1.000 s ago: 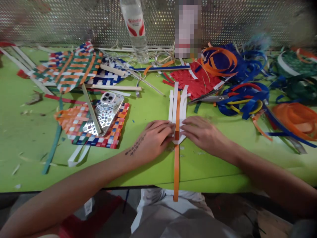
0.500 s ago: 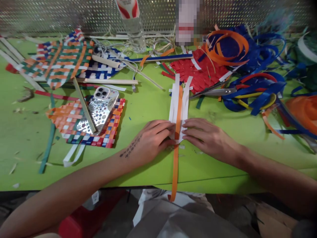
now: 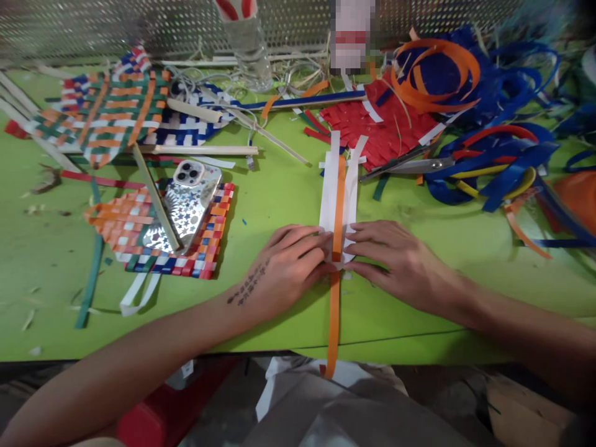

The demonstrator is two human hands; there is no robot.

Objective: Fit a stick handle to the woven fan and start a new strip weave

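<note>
A bundle of long white strips (image 3: 329, 192) lies upright on the green table before me, spread into a narrow fan at its far end. One orange strip (image 3: 341, 202) runs up its middle, passes under a white crosspiece near my fingers, and trails over the table's front edge. My left hand (image 3: 298, 257) grips the left edge of the white strips, fingertips curled in. From the right, my right hand (image 3: 391, 261) pinches their other edge, its thumb low by the crosspiece. Parts of the strips are hidden beneath the fingers.
Scissors (image 3: 414, 164) lie right of the strips, near a red woven piece (image 3: 395, 121) and coiled blue strips (image 3: 503, 164). Leftward, a phone (image 3: 198, 205) rests on a colourful woven piece (image 3: 216, 248), a wooden stick (image 3: 156, 198) across it. A bottle (image 3: 251, 56) stands behind.
The view has shifted slightly, so objects at the back sit a little higher. Both hands keep their hold on the white strips, with only a slight shift of the fingers.
</note>
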